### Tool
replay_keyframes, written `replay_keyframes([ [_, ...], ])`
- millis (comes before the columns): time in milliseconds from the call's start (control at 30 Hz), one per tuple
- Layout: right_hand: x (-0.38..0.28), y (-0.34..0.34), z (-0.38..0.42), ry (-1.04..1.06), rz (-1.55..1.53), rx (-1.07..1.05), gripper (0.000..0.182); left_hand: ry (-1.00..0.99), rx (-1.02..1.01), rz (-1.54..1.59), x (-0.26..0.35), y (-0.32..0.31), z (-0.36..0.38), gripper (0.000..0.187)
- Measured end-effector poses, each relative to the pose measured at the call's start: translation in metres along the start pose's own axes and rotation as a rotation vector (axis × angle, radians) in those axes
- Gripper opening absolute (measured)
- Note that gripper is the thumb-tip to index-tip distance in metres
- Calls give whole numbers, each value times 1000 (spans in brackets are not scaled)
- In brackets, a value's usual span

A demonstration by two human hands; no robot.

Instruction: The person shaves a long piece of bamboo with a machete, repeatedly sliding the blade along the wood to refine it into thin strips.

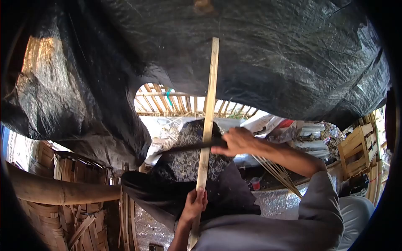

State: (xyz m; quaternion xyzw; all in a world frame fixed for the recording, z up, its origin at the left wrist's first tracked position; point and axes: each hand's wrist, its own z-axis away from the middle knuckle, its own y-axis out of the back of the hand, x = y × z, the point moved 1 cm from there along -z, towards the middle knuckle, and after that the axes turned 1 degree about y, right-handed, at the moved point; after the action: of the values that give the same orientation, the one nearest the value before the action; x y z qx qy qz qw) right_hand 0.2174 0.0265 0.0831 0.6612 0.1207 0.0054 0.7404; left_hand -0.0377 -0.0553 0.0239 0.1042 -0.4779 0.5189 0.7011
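My left hand [194, 204] is closed around the lower part of a long, pale bamboo strip [212, 79], which stands nearly upright in front of me and leans slightly right at its top. In my right hand [238, 142] is the dark handle of a large knife [182, 148]. Its long, dark blade points left and crosses the strip around mid-length. Behind the strip, a dark patterned cloth [188, 165] lies over my legs.
Black plastic sheeting [268, 54] hangs low overhead and at the left. A thick bamboo pole [63, 190] and woven baskets [48, 213] are on the left. To the right are thin strips [280, 175], a red cup [255, 183], a wooden crate [358, 146] and a pale plastic seat [356, 217].
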Motion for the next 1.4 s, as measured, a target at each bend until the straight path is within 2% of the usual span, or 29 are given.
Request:
replay_keyframes([
  [33,-1,-2,1,149,133,122,83,-1,29,-1,-2,0,-1,37],
  [100,12,3,-12,161,161,162,82,-2,26,4,-7,3,-1,37],
  [167,39,12,-37,-121,-21,148,81,5,21,6,-9,2,1,38],
  [200,46,22,-44,-185,-162,218,78,-8,23,15,-9,1,1,38],
  [233,46,28,-48,-262,-315,134,76,-25,20,22,-7,0,-1,38],
  [300,33,22,-43,-144,-237,19,78,-24,-8,21,-8,3,-7,37],
  [333,15,27,-31,-48,-103,-9,81,8,-3,35,-6,3,-7,37],
  [433,-7,10,-13,273,177,44,86,46,14,41,-7,6,-5,38],
  [467,-5,13,-14,221,196,-40,86,56,5,58,-8,8,-4,39],
  [500,4,16,-18,192,162,18,83,71,-4,79,-10,7,-2,40],
  [567,34,14,-36,-56,-107,30,78,52,10,56,-11,6,2,40],
  [600,42,15,-41,-102,-111,152,74,22,21,34,-10,5,3,41],
  [633,45,11,-43,-145,-289,48,73,21,17,29,-10,6,3,41],
  [700,35,1,-35,-90,-372,-26,72,104,-19,77,-12,12,0,41],
  [733,14,16,-27,-95,-169,-107,73,100,-21,79,-11,17,-2,41],
  [767,5,12,-22,-64,-232,-158,79,141,-61,91,-11,23,-1,40],
  [833,-7,1,-17,120,-4,5,84,183,-97,102,1,22,-1,39],
  [900,-12,2,-15,108,-24,41,87,-48,-34,-230,25,16,-8,35],
  [967,-16,2,-15,30,-72,-21,86,-156,16,-178,38,13,-28,32],
  [1100,-20,4,-15,55,-72,-16,86,-217,29,-61,48,1,-66,35],
  [1167,-18,3,-13,81,-26,18,88,-218,158,-169,39,-4,-71,38],
  [1200,-16,3,-10,109,23,121,86,-220,168,-233,42,-7,-67,38],
  [1233,-12,4,-13,77,40,45,83,-214,170,-234,38,-8,-66,38],
  [1300,4,12,-25,-14,-39,71,82,-386,332,-505,28,-8,-62,34],
  [1333,16,9,-35,-51,-100,150,82,-480,354,-522,24,-9,-62,35],
  [1400,17,5,-41,-61,-190,263,84,-492,363,-563,23,-6,-64,34],
])
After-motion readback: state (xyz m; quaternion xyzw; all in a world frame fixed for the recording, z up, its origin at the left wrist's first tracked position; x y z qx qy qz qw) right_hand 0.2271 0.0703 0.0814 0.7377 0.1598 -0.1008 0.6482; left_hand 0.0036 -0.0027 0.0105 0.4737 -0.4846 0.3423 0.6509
